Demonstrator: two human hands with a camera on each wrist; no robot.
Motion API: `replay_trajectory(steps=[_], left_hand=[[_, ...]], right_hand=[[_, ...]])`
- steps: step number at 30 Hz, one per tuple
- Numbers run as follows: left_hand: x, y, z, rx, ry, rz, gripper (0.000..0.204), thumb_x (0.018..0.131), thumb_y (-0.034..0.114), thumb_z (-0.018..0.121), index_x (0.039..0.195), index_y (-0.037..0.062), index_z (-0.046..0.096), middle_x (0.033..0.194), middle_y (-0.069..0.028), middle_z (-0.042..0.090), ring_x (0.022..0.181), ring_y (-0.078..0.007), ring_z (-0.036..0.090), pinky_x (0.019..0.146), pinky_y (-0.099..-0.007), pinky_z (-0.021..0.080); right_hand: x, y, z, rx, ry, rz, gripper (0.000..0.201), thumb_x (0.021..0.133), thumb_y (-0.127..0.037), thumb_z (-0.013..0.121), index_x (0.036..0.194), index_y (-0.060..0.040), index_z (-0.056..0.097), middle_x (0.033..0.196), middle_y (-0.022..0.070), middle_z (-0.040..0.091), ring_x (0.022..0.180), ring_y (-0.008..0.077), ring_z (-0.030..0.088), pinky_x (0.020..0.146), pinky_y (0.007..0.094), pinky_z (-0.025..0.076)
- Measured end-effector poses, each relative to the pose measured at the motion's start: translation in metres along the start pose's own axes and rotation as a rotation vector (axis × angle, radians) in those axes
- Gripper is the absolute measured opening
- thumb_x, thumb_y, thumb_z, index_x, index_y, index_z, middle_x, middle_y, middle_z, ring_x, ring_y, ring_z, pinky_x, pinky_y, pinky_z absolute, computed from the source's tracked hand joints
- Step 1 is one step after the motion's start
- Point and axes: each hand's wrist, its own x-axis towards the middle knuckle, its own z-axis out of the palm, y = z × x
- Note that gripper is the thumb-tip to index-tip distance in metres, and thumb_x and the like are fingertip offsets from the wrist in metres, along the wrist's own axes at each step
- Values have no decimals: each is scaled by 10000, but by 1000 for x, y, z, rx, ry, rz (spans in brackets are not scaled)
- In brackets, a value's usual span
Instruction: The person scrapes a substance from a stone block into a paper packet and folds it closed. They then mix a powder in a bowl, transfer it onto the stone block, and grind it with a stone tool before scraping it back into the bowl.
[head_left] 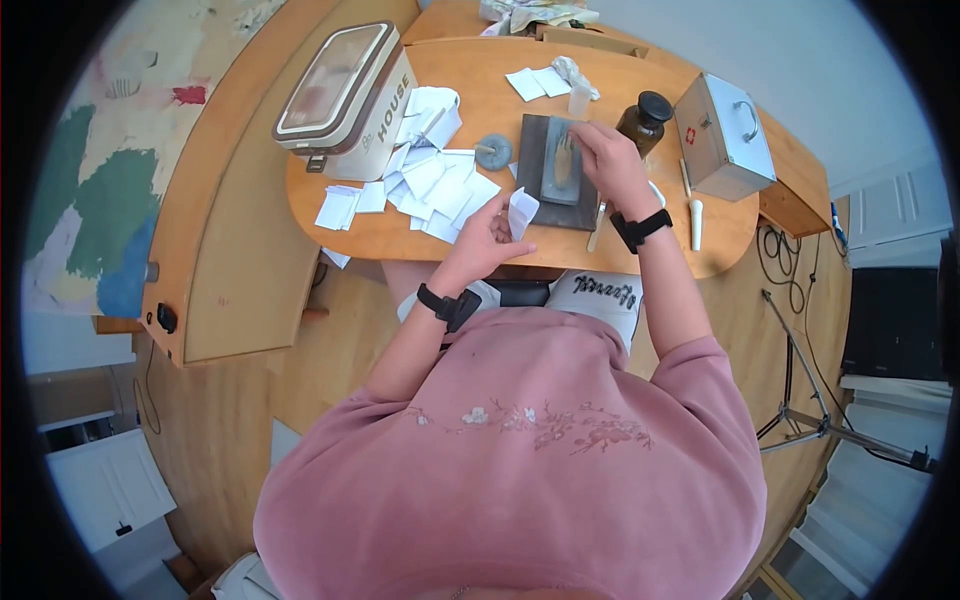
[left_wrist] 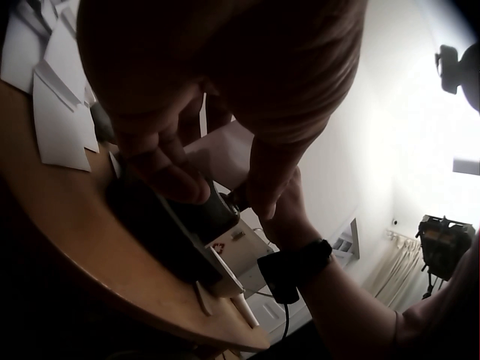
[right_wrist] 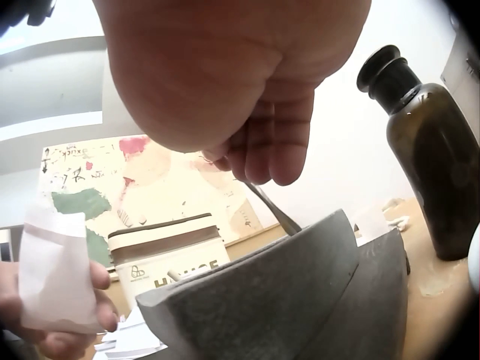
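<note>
My left hand holds a small folded white paper packet upright, just left of a dark board. On that board stands a grey stone trough with brownish material inside. Above the trough, my right hand pinches a thin metal tool whose lower end dips behind the trough's rim. The right wrist view shows the packet between the left thumb and fingers. In the left wrist view the left hand is dark, with the packet partly hidden.
Folded papers are heaped at the left beside a HOUSE box and a round grey stone piece. A brown bottle, a silver case and a white-handled tool lie or stand at the right.
</note>
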Motion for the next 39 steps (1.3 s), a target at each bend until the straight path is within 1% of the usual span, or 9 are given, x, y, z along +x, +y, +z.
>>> replay_trajectory(steps=[9,12,18,21,26,32,34,38,39], left_hand=[[-5,7,0,25,13,3,864,891,29,951,1624,15,493,1070,-17,714,936,-83,668,812,-269,553],[-4,10,-3,52,15,13,860,889,31,953,1618,15,497,1073,-16,712,935,-82,666,812,-266,549],[-10,11,-1,33,22,9,841,894,31,949,1606,11,502,1101,-26,724,943,-86,674,823,-270,553],[-9,11,-1,77,16,-15,838,896,25,945,1607,11,501,1103,-30,730,946,-90,684,825,-272,560],[-7,7,2,57,5,4,841,898,19,943,1611,10,497,1095,-34,739,947,-98,697,832,-279,568],[-5,4,3,5,15,5,884,889,8,946,1637,7,475,1121,-45,735,974,-107,696,857,-282,578],[-5,1,1,11,9,-1,896,883,52,955,1641,-14,482,1304,-54,680,978,-104,685,800,-275,569],[-4,-2,0,-7,10,-22,904,881,55,957,1645,-18,478,1301,-54,682,972,-104,685,795,-276,567],[-4,-2,0,-5,20,-21,893,882,23,951,1639,-5,476,1208,-41,695,978,-101,680,836,-281,573]], right_hand=[[-5,-2,0,-9,36,20,131,1032,-78,686,1131,-32,759,1033,205,775,942,444,747,813,510,614],[-12,-10,-2,87,24,42,125,1040,-78,690,1128,-10,749,1014,223,770,937,453,744,811,502,610],[-41,-35,1,92,194,148,128,1025,-55,720,1141,-4,729,1000,252,760,922,464,745,776,494,599],[-56,-48,2,90,218,265,101,1022,-63,738,1111,-16,724,878,259,747,821,476,749,683,512,589],[-71,-73,1,51,139,298,95,1029,-95,762,1072,-21,722,817,241,739,786,453,749,652,504,585],[-77,-84,-3,-2,147,177,157,1025,-144,812,1002,-31,705,813,186,732,753,410,742,635,491,571],[-76,-84,-6,-82,153,87,167,982,-137,851,969,-49,709,804,119,691,745,353,712,639,460,557],[-70,-88,-17,-86,186,8,177,925,-122,883,937,-68,715,816,79,640,764,300,673,648,435,543],[-68,-89,-20,-93,162,-29,174,904,-107,886,933,-68,719,833,76,634,779,292,665,652,429,539]])
